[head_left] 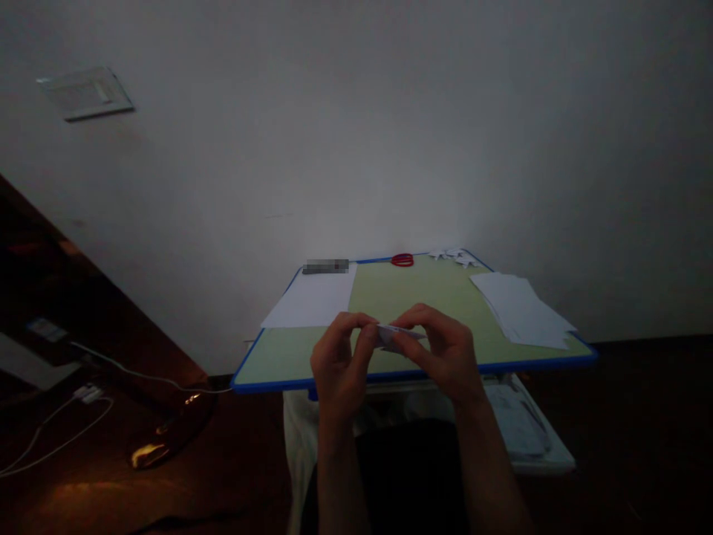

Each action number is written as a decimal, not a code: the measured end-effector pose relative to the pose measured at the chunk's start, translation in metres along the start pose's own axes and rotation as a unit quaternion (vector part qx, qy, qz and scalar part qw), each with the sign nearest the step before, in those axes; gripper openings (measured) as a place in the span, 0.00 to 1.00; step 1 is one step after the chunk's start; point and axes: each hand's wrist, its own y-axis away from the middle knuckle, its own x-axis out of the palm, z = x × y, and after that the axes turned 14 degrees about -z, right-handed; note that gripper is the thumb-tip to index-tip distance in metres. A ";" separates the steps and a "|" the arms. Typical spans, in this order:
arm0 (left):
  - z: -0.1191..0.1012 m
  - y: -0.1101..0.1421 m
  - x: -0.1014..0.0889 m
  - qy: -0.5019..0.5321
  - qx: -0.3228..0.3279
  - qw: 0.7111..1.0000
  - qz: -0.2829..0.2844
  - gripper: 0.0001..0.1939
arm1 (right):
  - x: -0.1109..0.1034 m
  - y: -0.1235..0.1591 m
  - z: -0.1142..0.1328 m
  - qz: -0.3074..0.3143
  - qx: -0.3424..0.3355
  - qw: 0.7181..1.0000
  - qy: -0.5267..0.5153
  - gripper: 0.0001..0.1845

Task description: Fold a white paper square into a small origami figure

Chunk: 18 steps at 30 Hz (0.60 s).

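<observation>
Between my two hands is a small piece of folded white paper point(386, 336), held up above the near part of the table. My left hand point(341, 364) pinches its left end between thumb and forefinger. On the right side, the thumb and fingers of my right hand point(445, 345) close on the same paper, and a pointed tip shows past them. The exact shape of the folds is partly hidden by my fingers.
The green table point(412, 297) has a blue edge. White sheets point(312, 301) lie at left under a dark blurred object point(326, 266). Red-handled scissors point(402, 260) and small folded papers point(454, 256) sit at the back. A paper stack point(521, 308) lies right; cables point(150, 380) run left.
</observation>
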 end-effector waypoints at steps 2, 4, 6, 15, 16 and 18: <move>-0.001 0.000 0.000 -0.002 0.007 1.000 -0.002 0.02 | 0.002 0.000 0.000 -0.009 -0.007 1.000 -0.004 0.02; -0.001 -0.001 0.000 -0.005 0.013 1.000 -0.006 0.02 | 0.004 0.001 0.001 -0.019 -0.009 1.000 -0.004 0.03; -0.001 0.000 0.000 -0.011 0.017 1.000 -0.011 0.03 | 0.007 0.001 0.001 -0.029 -0.010 1.000 -0.002 0.02; -0.002 0.001 0.002 -0.002 0.014 0.999 -0.033 0.04 | 0.010 0.000 0.007 -0.028 -0.005 1.000 0.001 0.03; -0.002 0.001 0.002 0.000 0.013 0.999 -0.036 0.05 | 0.010 0.000 0.007 -0.028 -0.004 1.000 0.001 0.03; -0.002 0.001 0.003 0.004 0.013 0.999 -0.037 0.05 | 0.010 0.000 0.008 -0.030 -0.003 1.000 -0.003 0.03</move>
